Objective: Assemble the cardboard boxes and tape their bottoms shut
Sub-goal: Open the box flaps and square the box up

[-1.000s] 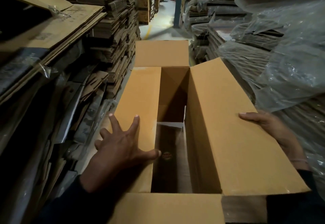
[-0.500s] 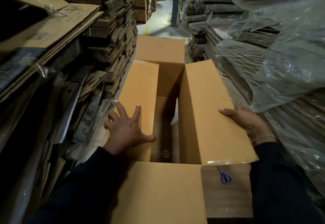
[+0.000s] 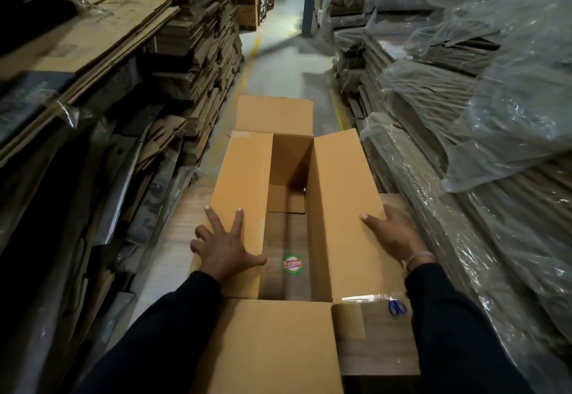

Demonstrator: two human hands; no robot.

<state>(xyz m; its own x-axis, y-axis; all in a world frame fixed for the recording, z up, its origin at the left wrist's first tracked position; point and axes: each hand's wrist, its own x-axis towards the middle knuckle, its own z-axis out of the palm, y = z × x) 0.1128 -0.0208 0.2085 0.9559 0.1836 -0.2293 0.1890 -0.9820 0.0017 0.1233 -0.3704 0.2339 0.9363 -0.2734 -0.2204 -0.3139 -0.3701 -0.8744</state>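
Note:
A long tan cardboard box [image 3: 343, 177] stands open on a wooden table [image 3: 182, 223], its four flaps spread outward. Through the open middle I see the table surface and a round red and green sticker [image 3: 292, 264]. My left hand [image 3: 224, 245] lies flat with fingers spread on the left long flap [image 3: 244, 183]. My right hand [image 3: 394, 234] presses flat on the outer edge of the right long flap. The near end flap [image 3: 272, 344] points toward me and the far end flap [image 3: 275, 113] points away.
Blue-handled scissors [image 3: 397, 307] lie on the table by the box's near right corner. Stacks of flattened cardboard [image 3: 192, 53] rise on the left. Plastic-wrapped cardboard stacks [image 3: 483, 133] crowd the right. A narrow floor aisle [image 3: 278, 62] with yellow lines runs ahead.
The box has slid away from me along the table. Both long flaps have spread lower and wider under my hands. The scissors and sticker have come into clear view.

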